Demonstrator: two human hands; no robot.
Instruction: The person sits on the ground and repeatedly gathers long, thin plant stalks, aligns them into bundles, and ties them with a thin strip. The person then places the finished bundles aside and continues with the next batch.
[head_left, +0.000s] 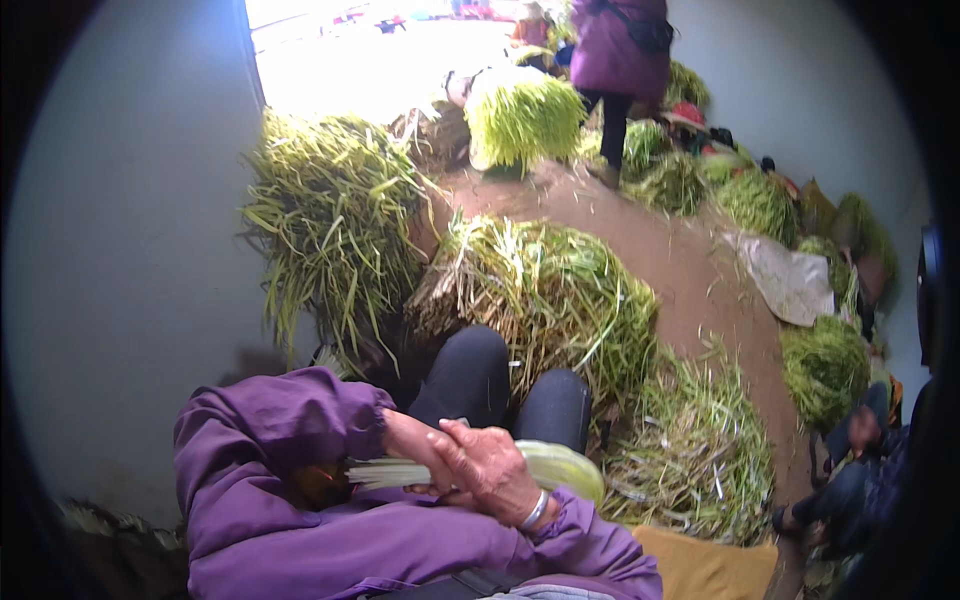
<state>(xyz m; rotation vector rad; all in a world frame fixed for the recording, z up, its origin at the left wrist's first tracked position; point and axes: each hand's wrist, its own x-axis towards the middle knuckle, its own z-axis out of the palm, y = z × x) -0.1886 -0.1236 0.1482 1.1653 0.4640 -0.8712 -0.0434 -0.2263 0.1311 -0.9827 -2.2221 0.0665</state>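
Note:
Over my lap, my left hand (417, 447) and my right hand (491, 469) are closed together around a small bundle of pale stalks (384, 473). White trimmed-looking ends stick out to the left, and the smooth yellow-green part (564, 469) curves out past my right wrist. My right hand lies over the left, hiding the middle of the bundle and most of my left fingers. A silver bangle (535, 510) circles my right wrist. Just beyond my knees (471, 375) lies a large heap of long green leafy stalks (551, 300).
A tall leafy pile (337, 217) leans by the left wall. Loose green trimmings (694, 457) lie to my right, beside a tan cloth (709, 562). A person in a purple coat (621, 49) stands ahead; another person (862, 465) sits at right. More bundles (757, 206) line the right wall.

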